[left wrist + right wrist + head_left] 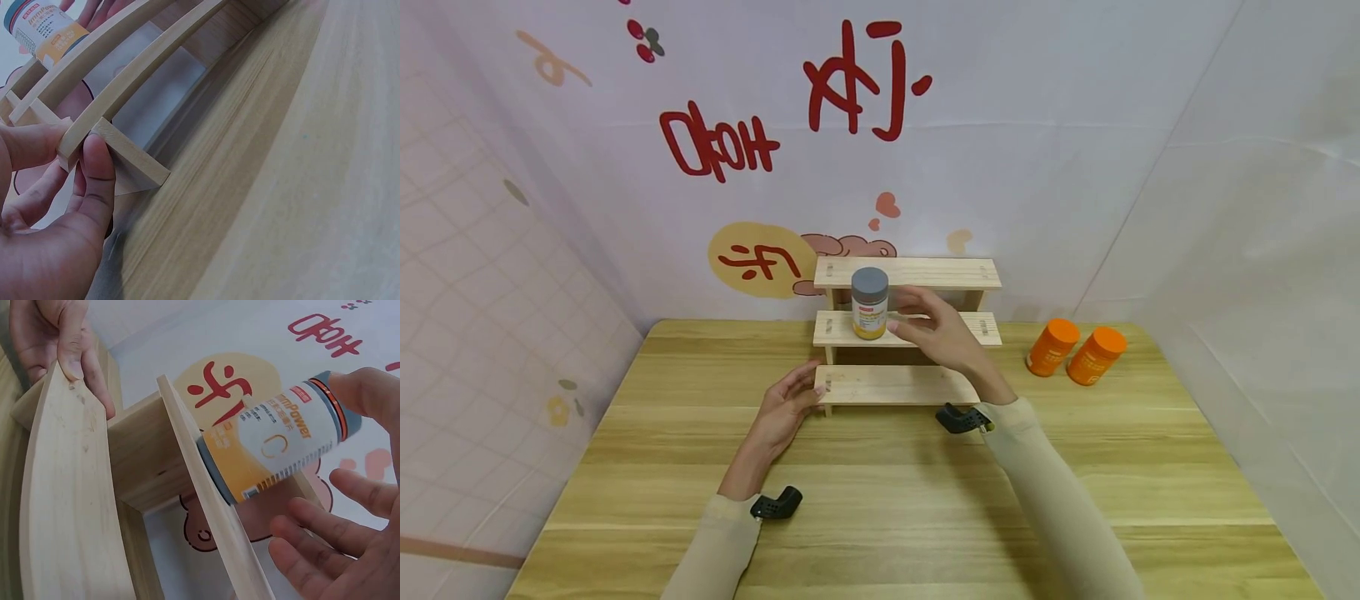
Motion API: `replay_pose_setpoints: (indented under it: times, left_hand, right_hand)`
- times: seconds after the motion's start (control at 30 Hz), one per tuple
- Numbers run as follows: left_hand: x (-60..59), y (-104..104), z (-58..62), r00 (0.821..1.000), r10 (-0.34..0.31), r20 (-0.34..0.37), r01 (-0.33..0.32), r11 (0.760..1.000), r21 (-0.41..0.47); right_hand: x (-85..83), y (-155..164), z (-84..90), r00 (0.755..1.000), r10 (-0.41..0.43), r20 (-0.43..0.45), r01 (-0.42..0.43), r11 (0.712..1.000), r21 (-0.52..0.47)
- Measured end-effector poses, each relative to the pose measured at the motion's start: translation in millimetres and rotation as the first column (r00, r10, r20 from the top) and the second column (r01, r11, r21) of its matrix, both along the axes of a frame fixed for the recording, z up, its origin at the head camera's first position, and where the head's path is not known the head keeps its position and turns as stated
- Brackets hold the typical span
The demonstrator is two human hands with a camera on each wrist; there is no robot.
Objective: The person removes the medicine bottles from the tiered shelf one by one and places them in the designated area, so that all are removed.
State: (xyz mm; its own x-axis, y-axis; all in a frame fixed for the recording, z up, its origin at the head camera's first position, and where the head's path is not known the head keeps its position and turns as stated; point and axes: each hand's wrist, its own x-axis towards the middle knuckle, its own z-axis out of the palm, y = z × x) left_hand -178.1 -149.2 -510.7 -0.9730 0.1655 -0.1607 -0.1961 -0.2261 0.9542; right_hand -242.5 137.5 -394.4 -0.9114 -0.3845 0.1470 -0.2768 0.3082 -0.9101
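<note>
A supplement bottle [869, 312] with a grey lid and a white and yellow label stands on the middle step of a three-step wooden rack [898, 385], near its left end. My right hand [942, 335] is just right of the bottle, fingers spread apart. In the right wrist view the thumb [369, 387] lies by the lid [340, 406]; whether it touches cannot be told. With thumb and fingers, my left hand [786, 408] grips the left end of the lowest step; the left wrist view shows the thumb and fingers around that board [87, 128].
Two orange bottles [1052, 347] with orange lids stand on the wooden table [880, 500], to the right of the rack. Behind the rack hangs a white backdrop [1037, 167] with red lettering, and pale side walls border the table left and right.
</note>
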Motion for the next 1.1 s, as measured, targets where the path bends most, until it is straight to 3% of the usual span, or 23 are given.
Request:
replay_pose_setpoints:
  times: [0.67,1.1]
  left_hand:
    - [0.1,1.4,1.1,1.0,-0.004,0.005,0.004,1.0,0.009]
    - [0.4,-0.3,0.8,1.0,-0.006,0.004,0.006,1.0,-0.003]
  right_hand:
    - [-21.9,-30.1,-1.0,0.998,0.055,0.003,-0.055,0.998,0.011]
    - [-22.8,-38.6,-4.1,0.999,0.042,-0.026,-0.041,0.999,0.02]
